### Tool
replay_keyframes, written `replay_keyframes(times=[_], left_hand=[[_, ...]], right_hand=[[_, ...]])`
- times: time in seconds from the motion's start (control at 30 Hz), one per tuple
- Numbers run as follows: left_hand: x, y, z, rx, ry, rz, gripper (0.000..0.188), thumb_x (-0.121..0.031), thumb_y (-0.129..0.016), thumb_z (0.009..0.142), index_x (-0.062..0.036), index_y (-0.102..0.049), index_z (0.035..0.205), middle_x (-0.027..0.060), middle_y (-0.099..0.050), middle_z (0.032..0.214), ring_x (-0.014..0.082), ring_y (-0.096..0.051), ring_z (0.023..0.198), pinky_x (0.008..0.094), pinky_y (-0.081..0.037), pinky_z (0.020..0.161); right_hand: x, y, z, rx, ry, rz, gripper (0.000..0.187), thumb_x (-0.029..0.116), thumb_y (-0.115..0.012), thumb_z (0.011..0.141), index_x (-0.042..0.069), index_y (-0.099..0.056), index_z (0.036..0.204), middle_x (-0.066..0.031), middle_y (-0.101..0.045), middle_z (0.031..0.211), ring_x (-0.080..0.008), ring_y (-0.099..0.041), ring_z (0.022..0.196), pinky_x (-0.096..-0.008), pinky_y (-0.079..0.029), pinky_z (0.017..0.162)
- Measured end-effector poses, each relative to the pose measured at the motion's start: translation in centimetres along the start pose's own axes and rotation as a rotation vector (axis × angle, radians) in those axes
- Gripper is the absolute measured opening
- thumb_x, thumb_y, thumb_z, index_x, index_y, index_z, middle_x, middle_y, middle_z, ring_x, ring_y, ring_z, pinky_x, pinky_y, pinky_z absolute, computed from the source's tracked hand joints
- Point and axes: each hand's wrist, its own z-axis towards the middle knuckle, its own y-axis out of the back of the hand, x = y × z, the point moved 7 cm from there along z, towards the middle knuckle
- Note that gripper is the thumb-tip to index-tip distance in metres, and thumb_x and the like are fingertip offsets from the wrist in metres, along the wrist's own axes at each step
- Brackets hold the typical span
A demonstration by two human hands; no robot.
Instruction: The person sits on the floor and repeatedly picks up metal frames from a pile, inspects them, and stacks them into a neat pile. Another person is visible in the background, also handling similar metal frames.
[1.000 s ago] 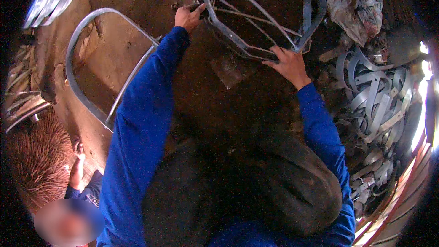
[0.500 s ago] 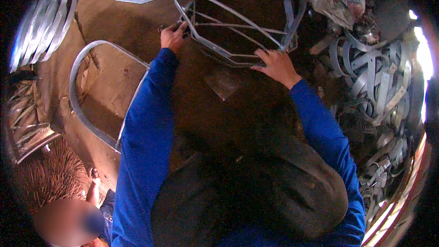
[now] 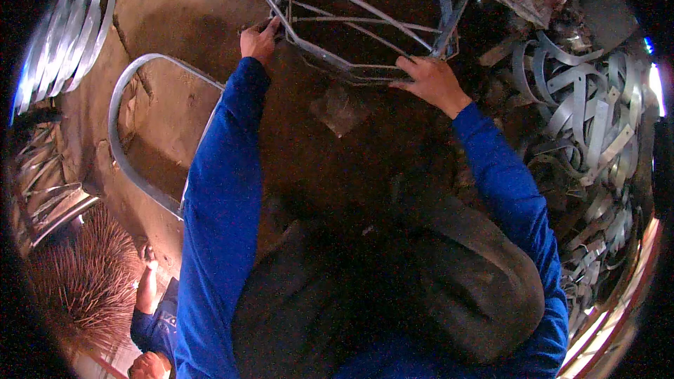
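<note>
A metal frame (image 3: 344, 65) of bent grey bars, with thin rods crossing inside it, stands at the top middle of the head view. Its upper end runs out of the picture. My left hand (image 3: 258, 42) is closed at the frame's left side, fingertips against the bar; a small dark part there is too dim to make out. My right hand (image 3: 433, 84) grips the near right corner, thumb and fingers around the lower bar. Below my hands, a flat squarish piece (image 3: 340, 109) lies on the brown dirt floor (image 3: 309, 147).
To the left, a bent metal hoop (image 3: 119, 133) lies on the ground, partly behind my left sleeve. Slatted metal pieces (image 3: 67, 42) stand at the far left. A heap of curved metal strips (image 3: 583, 112) fills the right. Lower left, another person's arm (image 3: 146, 288) is beside a bundle of thin rods (image 3: 88, 267).
The view has shifted a little, so the frame and both my hands sit slightly higher in the picture. Both hands keep their places on the frame. More of the other person's arm shows.
</note>
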Motion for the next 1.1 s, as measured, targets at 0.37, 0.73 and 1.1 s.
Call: replay_keyframes(times=[0.37,0.73,1.1], left_hand=[[-2.4,1.6,-2.0,-0.206,0.220,-0.521,0.066,-0.052,-0.063,0.081,0.0018,-0.057,0.118,0.0171,-0.066,0.103,0.0258,-0.064,0.083,0.0329,-0.050,0.075],[-6.8,0.4,-1.9,-0.063,-0.094,0.058,0.054,-0.042,-0.065,0.079,-0.0090,-0.057,0.121,0.0230,-0.061,0.111,0.0382,-0.057,0.105,0.0425,-0.045,0.089],[-5.5,0.6,-1.3,-0.010,-0.065,0.028,0.043,-0.033,-0.065,0.079,-0.0088,-0.062,0.114,0.0230,-0.063,0.101,0.0351,-0.062,0.092,0.0414,-0.047,0.080]], right_hand=[[-0.1,1.0,-0.6,-0.174,-0.066,0.005,0.040,0.044,-0.066,0.080,0.010,-0.062,0.101,-0.0096,-0.065,0.091,-0.0296,-0.063,0.081,-0.0382,-0.051,0.072],[-16.7,0.7,-3.1,-0.274,-1.017,0.476,0.099,0.069,-0.063,0.070,-0.007,-0.044,0.129,-0.0274,-0.054,0.121,-0.0355,-0.053,0.114,-0.0384,-0.041,0.097],[-14.9,1.0,-1.7,-0.210,-0.819,0.303,0.061,0.045,-0.068,0.076,-0.002,-0.060,0.115,-0.0284,-0.060,0.108,-0.0380,-0.058,0.103,-0.0406,-0.047,0.089]])
